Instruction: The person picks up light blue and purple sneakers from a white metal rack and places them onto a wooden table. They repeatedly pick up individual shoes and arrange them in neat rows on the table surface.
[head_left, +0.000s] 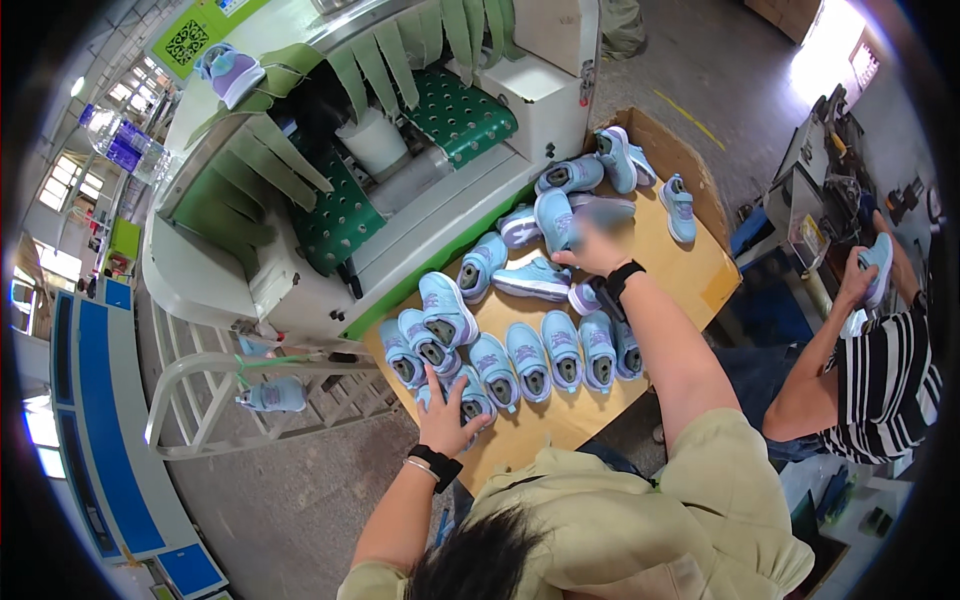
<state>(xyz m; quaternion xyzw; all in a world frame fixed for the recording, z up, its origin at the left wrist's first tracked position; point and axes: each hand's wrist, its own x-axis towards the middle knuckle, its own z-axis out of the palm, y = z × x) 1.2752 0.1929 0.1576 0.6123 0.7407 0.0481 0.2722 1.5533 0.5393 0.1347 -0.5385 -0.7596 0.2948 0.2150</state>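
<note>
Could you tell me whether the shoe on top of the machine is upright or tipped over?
Tipped: the shoe leans on its side.

left hand: flat on light-blue shoes
right hand: blurry, over the shoe pile
table: cardboard-brown

Bright, even daylight fills the scene. Glare burns out a patch of floor at one o'clock and the windows at nine o'clock. Shadows are soft. The fisheye bends straight edges toward a black rim. The right hand is smeared, probably motion blur; the centre is sharp.
</note>
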